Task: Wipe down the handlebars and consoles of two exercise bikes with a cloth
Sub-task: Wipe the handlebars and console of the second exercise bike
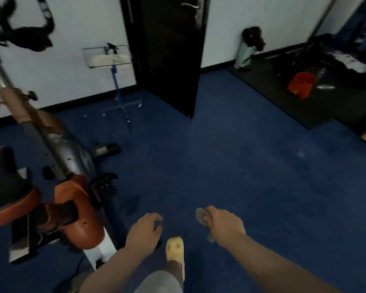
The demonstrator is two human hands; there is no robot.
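- The right hand (224,223) is closed in a fist around a small grey cloth (201,215); one end of the cloth sticks out past the thumb side, and a bit of it shows below the fist.
- The left hand (145,229) holds nothing; its fingers are loosely curled and spread, palm down, hanging above the floor.
- Both forearms reach forward from the bottom edge, the two hands near each other but apart.
- Between and below the hands, a foot in a pale yellow slipper (175,250) stands on the blue carpet (241,166), with a grey trouser leg (159,282) at the bottom edge.
- To the left of the left hand stands an exercise bike (68,187) with an orange and silver body, an orange and black saddle (6,193) at the far left, and a black pedal (101,182) on the side facing the open floor.
- The bike's silver post rises up and left to black handlebars (19,37) at the top left corner, blurred and well away from both hands.
- Behind the bike, a flat mop (110,58) with a blue handle leans against the white wall (72,28), its pale pad uppermost.
- A dark door (171,49) stands open in the middle of the far wall.
- At the far right, a black mat (325,106) carries an orange bag (300,83) and other blurred clutter.
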